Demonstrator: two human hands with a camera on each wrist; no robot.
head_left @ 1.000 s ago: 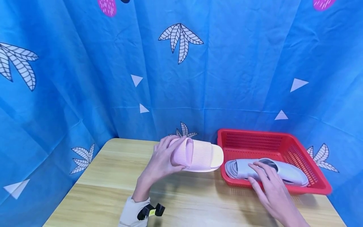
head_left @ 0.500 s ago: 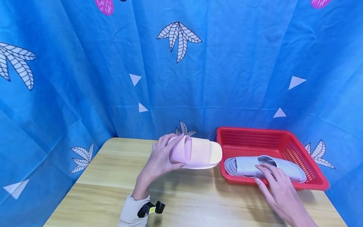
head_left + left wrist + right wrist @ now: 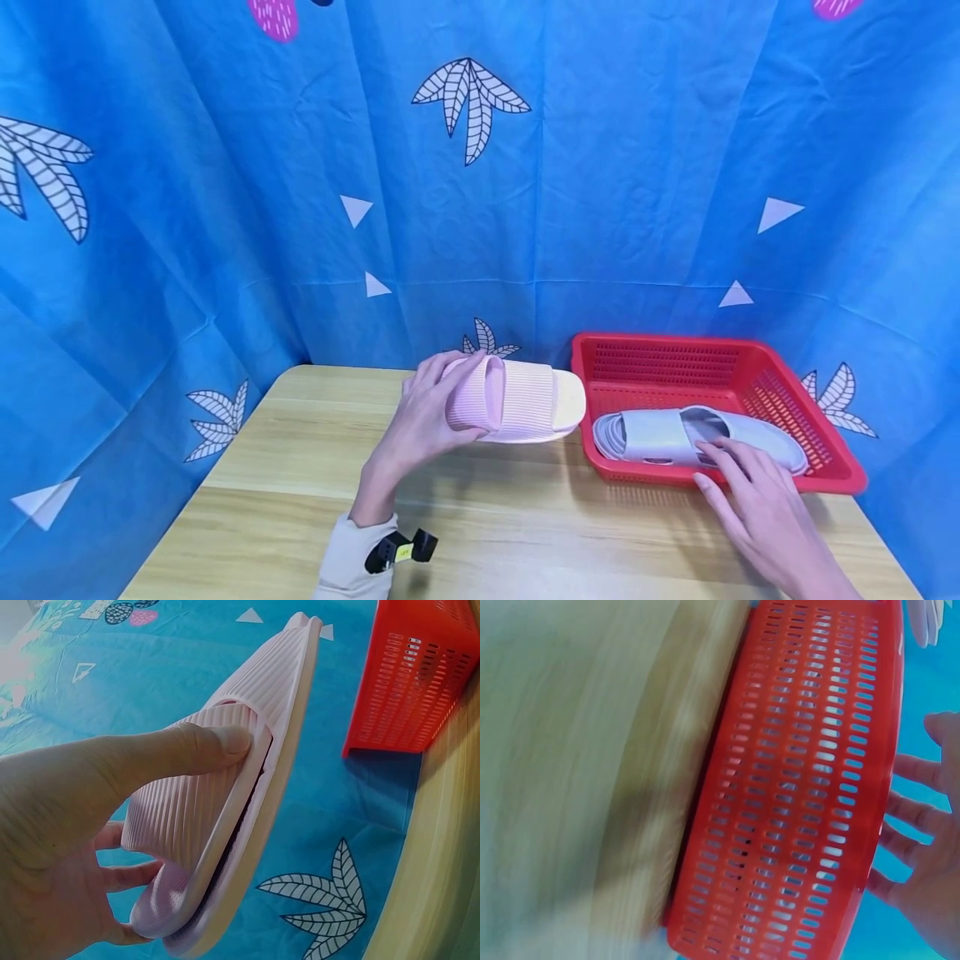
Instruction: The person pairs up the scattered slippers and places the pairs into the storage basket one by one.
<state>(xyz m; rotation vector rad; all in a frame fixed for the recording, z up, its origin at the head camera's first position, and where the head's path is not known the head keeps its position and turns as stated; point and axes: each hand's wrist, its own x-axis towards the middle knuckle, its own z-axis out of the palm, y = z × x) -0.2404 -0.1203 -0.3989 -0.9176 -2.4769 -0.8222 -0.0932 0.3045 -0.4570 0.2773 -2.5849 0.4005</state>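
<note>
My left hand (image 3: 420, 421) grips a pair of pink ribbed slide slippers (image 3: 527, 402), one tucked into the other, held over the wooden table. In the left wrist view the thumb (image 3: 217, 742) presses on one slipper's strap, while the other fingers wrap behind it. Cream soles point toward the red basket (image 3: 667, 337). Inside that basket lies a pair of pale grey slippers (image 3: 656, 435), nested together. Over the basket's front rim hovers my right hand (image 3: 768, 512), its fingers loosely spread near the grey slippers and holding nothing.
The light wooden table (image 3: 300, 467) extends to the left and in front of the basket. A blue patterned curtain (image 3: 622, 167) hangs right behind the table and along both sides.
My right hand has drawn back to the right and nearer to me, away from the grey slippers' strap. The left hand keeps hold of the pink slippers in nearly the same place.
</note>
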